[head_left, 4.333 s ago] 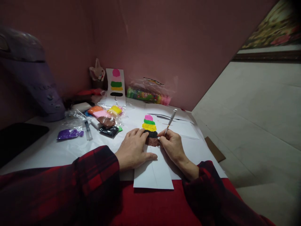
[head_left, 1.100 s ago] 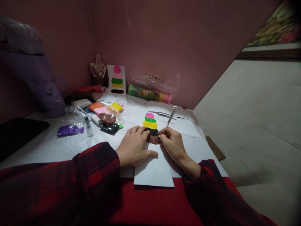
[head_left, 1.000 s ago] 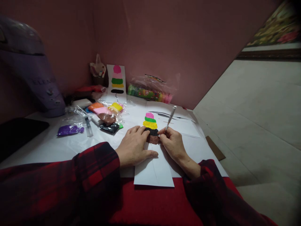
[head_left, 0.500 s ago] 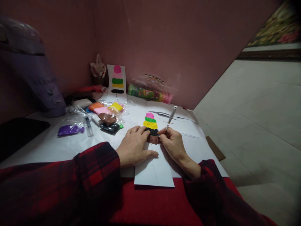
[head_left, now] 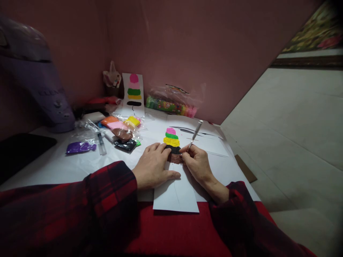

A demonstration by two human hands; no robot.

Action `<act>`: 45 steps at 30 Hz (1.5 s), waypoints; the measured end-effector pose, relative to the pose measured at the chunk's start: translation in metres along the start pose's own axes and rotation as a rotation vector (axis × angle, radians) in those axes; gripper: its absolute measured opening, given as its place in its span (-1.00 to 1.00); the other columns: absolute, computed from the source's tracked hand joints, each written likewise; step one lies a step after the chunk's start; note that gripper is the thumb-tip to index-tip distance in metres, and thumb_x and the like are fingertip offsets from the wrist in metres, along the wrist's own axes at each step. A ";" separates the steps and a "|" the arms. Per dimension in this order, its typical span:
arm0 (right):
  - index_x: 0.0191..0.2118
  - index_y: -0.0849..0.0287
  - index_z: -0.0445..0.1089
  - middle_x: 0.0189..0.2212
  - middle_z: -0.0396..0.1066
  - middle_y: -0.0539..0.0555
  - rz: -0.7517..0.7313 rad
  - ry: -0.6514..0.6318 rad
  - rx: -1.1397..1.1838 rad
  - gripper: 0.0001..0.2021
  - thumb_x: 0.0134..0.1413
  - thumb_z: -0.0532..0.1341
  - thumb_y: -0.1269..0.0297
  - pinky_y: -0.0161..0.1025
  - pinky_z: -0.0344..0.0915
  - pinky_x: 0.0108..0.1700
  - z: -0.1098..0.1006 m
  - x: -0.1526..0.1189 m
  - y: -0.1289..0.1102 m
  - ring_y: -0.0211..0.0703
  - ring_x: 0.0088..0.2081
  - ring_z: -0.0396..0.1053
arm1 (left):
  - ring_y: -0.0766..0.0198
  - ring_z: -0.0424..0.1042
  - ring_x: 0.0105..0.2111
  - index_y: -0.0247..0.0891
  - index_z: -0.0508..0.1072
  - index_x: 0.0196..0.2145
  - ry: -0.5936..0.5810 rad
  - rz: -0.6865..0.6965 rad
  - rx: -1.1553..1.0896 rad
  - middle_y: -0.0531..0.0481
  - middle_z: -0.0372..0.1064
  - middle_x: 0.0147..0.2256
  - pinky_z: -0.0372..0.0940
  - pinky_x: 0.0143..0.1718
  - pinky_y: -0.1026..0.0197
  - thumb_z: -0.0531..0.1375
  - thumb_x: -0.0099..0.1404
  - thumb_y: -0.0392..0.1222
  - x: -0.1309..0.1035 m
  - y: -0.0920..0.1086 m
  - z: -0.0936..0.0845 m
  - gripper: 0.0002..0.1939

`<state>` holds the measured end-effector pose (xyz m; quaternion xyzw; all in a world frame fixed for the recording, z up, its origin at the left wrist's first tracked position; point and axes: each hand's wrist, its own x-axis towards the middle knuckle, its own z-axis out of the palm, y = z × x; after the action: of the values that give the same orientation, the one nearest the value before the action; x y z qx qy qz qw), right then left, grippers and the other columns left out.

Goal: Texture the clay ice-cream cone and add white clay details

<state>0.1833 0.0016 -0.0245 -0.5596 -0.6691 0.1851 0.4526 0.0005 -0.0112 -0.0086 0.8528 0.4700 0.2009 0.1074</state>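
Observation:
A white sheet of paper (head_left: 175, 196) lies in front of me, bearing a stack of coloured bands of what looks like clay. Pink (head_left: 170, 131) is at the top, then green, yellow (head_left: 171, 142), black (head_left: 173, 149) and textured brown (head_left: 175, 159). My left hand (head_left: 155, 167) rests flat on the sheet's left side, fingers spread, fingertips at the black band. In a pinch, my right hand (head_left: 197, 162) holds a slim tool with a ridged silvery handle (head_left: 197, 131), tilted up to the right. Its tip is hidden by my fingers at the brown band's right edge.
Bagged clay packs, among them purple (head_left: 80, 147), black (head_left: 125, 145) and yellow (head_left: 132, 122), lie left beside a small syringe-like tube (head_left: 101, 144). Behind stand a card with coloured bands (head_left: 134, 91) and a bright plastic-wrapped pack (head_left: 171, 106). A purple bottle (head_left: 56, 96) stands far left.
The tool's handle has tilted very slightly to the right in my right hand. My left hand and the paper stay where they were.

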 end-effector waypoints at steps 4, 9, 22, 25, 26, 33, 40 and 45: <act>-0.40 0.20 0.44 -0.59 0.35 -0.03 -0.003 0.013 0.007 -0.84 -0.07 0.12 0.33 -0.25 0.21 -0.44 0.000 0.000 -0.001 -0.24 -0.55 0.24 | -0.18 0.20 0.17 -0.29 0.42 0.05 -0.001 0.000 -0.003 -0.26 0.32 0.12 0.11 0.19 -0.17 0.25 0.10 0.32 0.000 0.000 -0.001 -0.27; -0.40 0.21 0.44 -0.59 0.34 -0.04 -0.024 -0.002 0.059 -0.85 -0.05 0.12 0.34 -0.26 0.21 -0.45 0.001 -0.001 -0.003 -0.26 -0.56 0.22 | -0.18 0.21 0.16 -0.33 0.42 0.06 -0.005 0.001 0.001 -0.28 0.30 0.13 0.10 0.20 -0.18 0.24 0.11 0.31 0.000 0.000 0.000 -0.25; -0.38 0.20 0.43 -0.56 0.37 -0.03 -0.090 -0.099 0.115 -0.87 -0.01 0.12 0.40 -0.26 0.27 -0.44 0.000 -0.005 -0.009 -0.26 -0.53 0.28 | -0.17 0.22 0.15 -0.30 0.43 0.04 0.015 0.013 -0.013 -0.26 0.31 0.12 0.12 0.18 -0.18 0.25 0.11 0.28 0.000 0.000 0.001 -0.30; -0.38 0.20 0.43 -0.55 0.38 -0.02 -0.096 -0.109 0.108 -0.87 -0.01 0.12 0.41 -0.25 0.28 -0.43 0.000 -0.005 -0.009 -0.26 -0.52 0.29 | -0.17 0.22 0.14 -0.29 0.43 0.03 0.012 0.010 -0.010 -0.25 0.31 0.12 0.11 0.18 -0.19 0.26 0.11 0.28 0.000 0.000 0.001 -0.30; -0.38 0.20 0.43 -0.56 0.38 -0.02 -0.096 -0.113 0.109 -0.87 -0.01 0.12 0.41 -0.25 0.28 -0.42 0.000 -0.005 -0.009 -0.26 -0.53 0.29 | -0.17 0.22 0.14 -0.29 0.43 0.03 0.011 0.008 -0.010 -0.25 0.32 0.11 0.11 0.18 -0.19 0.26 0.10 0.28 0.000 0.000 0.000 -0.30; -0.38 0.19 0.42 -0.57 0.38 -0.03 -0.093 -0.112 0.097 -0.88 0.00 0.12 0.41 -0.25 0.29 -0.42 0.000 -0.006 -0.009 -0.26 -0.53 0.30 | -0.16 0.22 0.14 -0.32 0.43 0.03 -0.001 0.008 -0.008 -0.26 0.31 0.12 0.11 0.19 -0.16 0.26 0.12 0.26 0.000 0.001 -0.002 -0.31; -0.38 0.18 0.43 -0.57 0.39 -0.04 -0.122 -0.111 0.079 -0.86 0.01 0.12 0.43 -0.24 0.29 -0.41 0.000 -0.006 -0.009 -0.26 -0.54 0.31 | -0.16 0.22 0.15 -0.25 0.44 0.02 0.029 0.028 -0.017 -0.23 0.33 0.11 0.12 0.17 -0.19 0.23 0.13 0.29 -0.001 0.000 0.001 -0.34; -0.36 0.19 0.42 -0.56 0.40 -0.04 -0.135 -0.120 0.075 -0.87 0.03 0.12 0.42 -0.24 0.30 -0.40 0.000 -0.006 -0.009 -0.26 -0.53 0.32 | -0.17 0.21 0.15 -0.29 0.44 0.02 0.008 0.027 0.000 -0.25 0.32 0.11 0.12 0.18 -0.19 0.25 0.13 0.28 0.000 0.000 0.000 -0.32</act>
<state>0.1779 -0.0067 -0.0201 -0.4837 -0.7238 0.2123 0.4440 0.0006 -0.0114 -0.0085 0.8582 0.4588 0.2059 0.1029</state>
